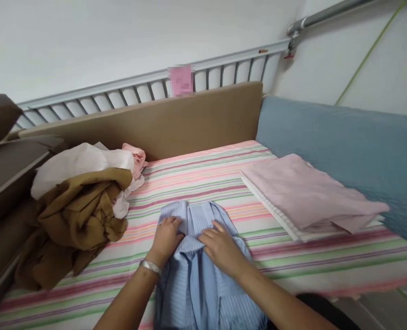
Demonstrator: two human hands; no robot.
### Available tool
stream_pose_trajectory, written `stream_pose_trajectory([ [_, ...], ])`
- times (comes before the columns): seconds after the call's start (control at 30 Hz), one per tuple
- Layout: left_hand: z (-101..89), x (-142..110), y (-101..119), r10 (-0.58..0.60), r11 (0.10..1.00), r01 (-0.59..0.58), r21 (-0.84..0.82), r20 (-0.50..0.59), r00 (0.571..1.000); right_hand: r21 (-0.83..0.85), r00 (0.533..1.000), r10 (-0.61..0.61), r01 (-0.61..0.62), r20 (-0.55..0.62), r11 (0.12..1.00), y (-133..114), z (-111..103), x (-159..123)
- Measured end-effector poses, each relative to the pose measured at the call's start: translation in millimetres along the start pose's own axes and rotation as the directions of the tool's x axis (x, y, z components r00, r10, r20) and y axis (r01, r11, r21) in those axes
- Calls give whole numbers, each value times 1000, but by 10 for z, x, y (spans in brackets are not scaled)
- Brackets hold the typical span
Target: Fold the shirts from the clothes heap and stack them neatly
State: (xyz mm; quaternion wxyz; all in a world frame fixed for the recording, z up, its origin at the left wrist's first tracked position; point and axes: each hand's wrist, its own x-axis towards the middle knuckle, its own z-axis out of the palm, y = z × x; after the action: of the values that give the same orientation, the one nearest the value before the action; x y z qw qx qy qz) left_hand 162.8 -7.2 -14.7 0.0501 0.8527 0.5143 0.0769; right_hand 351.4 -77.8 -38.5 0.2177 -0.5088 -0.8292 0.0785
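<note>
Blue-striped garment (pixel 202 275) beneath left hand (pixel 168 234) and right hand (pixel 222 245): smooth outward evenly from between; cannot tell whether gripping or resting.

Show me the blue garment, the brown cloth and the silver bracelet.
Blue garment (pixel 199 279), head view: its middle folds.
Brown cloth (pixel 79 213), head view: its crumpled middle.
Silver bracelet (pixel 151 266), head view: its band.
</note>
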Motion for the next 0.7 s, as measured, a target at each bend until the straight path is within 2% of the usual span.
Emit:
stream_pose_trajectory([
  [0.07, 21, 43, -6, 7, 999, -8, 50, 17, 1000, 5, 1000, 13, -13, 5, 1000, 25, 24, 15],
  [0.13, 0, 15, 11, 7, 997, -6, 79, -18, 1000, 10, 1000, 20, -20, 6, 1000, 37, 46, 20],
  [0.2, -70, -61, 65, 12, 996, -7, 85, -60, 998, 19, 1000, 20, -20, -5, 1000, 39, 56, 21],
  [0.27, -159, -159, 146, 33, 999, -32, 34, -46, 998, 36, 1000, 15, -14, -26, 999, 32, 50, 20],
  [0.37, -230, -280, 246, 72, 988, -55, -147, 110, 991, 81, 998, 9, -4, -57, 997, 14, 24, 7],
  [0.47, -168, -300, 228, 38, 947, 41, -318, 238, 970, 112, 997, 4, 5, -74, 994, -2, 6, -16],
  [0.6, -74, -200, 88, -5, 828, 204, -522, 357, 934, 104, 996, 17, -7, -92, 995, 1, -12, 2],
  [0.67, -114, -173, 27, 24, 783, 220, -581, 382, 924, 82, 995, 43, -36, -95, 996, 12, -40, 66],
  [0.7, -152, -180, 0, 45, 732, 244, -636, 403, 914, 67, 994, 57, -52, -88, 996, 19, -61, 115],
])
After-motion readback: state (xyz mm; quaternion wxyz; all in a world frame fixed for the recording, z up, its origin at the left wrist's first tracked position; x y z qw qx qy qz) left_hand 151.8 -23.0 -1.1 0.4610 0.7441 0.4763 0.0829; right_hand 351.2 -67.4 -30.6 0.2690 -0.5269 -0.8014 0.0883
